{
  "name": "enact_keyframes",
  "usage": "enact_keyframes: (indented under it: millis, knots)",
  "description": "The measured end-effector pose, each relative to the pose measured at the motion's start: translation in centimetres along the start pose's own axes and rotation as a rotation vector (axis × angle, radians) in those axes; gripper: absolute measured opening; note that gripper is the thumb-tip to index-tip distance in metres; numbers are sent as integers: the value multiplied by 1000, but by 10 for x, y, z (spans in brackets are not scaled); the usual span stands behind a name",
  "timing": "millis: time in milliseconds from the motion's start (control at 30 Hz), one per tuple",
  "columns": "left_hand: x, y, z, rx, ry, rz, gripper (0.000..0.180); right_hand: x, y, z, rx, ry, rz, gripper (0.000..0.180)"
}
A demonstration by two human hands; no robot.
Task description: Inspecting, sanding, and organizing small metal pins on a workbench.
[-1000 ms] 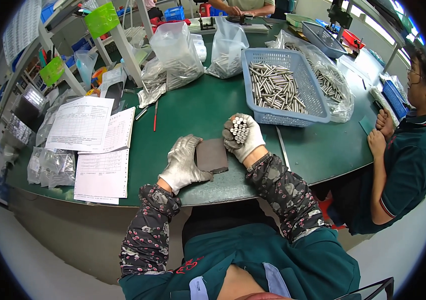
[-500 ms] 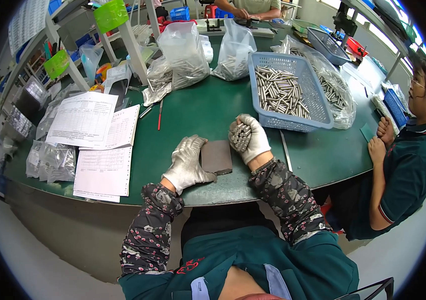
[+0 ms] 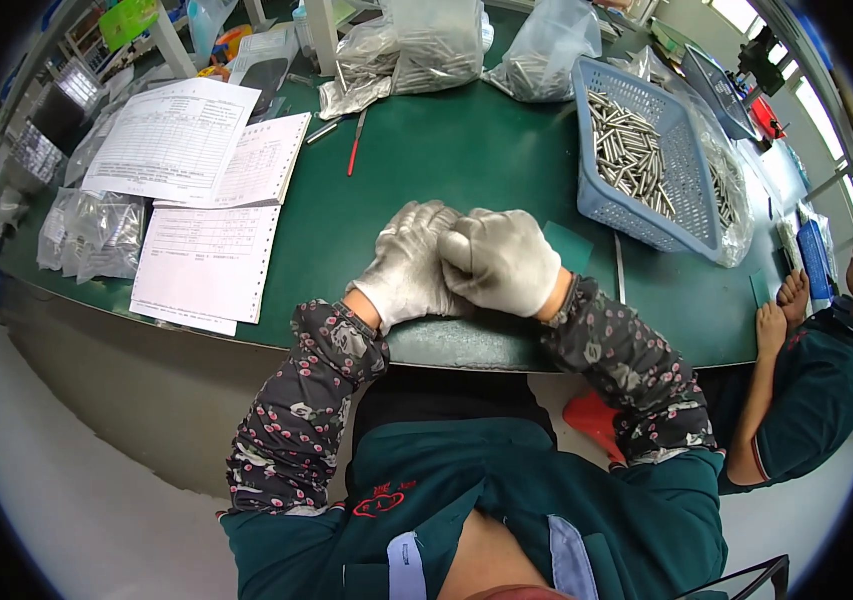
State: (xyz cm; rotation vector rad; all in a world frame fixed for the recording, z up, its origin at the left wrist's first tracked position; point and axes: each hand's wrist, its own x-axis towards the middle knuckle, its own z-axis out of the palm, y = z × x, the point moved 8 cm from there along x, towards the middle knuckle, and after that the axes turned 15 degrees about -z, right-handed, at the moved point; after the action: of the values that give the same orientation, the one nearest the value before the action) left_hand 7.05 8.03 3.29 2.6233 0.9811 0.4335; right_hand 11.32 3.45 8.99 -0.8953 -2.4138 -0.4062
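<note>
Both gloved hands meet over the green table near its front edge. My left hand (image 3: 406, 265), in a grey-white glove, lies with its fingers extended and close together, its fingertips against the right hand. My right hand (image 3: 508, 262) is closed in a fist, back up, pressed beside the left. The bundle of short metal pins seen in its grip earlier is hidden behind the glove. The flat brown block is covered by the hands. To the right, a blue plastic basket (image 3: 591, 195) holds a heap of loose metal pins (image 3: 631, 155).
Paper sheets (image 3: 201, 260) lie at left, beside small bags of parts (image 3: 96, 235). Clear bags of pins (image 3: 436, 50) stand at the back. A red thin tool (image 3: 356, 145) and a metal strip (image 3: 619, 268) lie on the table. A co-worker (image 3: 811, 380) sits at right.
My right hand has turned over and come left against my left hand, so the pins and brown block no longer show. The view has tilted downward.
</note>
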Motion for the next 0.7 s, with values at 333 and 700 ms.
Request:
enact_keyframes:
  millis: [333,700]
  knots:
    - [12,-3,-1,-178,-264,-197,99,0,20,-3,-84,30,112,14]
    - [6,-34,30,-215,-129,-141,106,4,6,5,8,21,140,15]
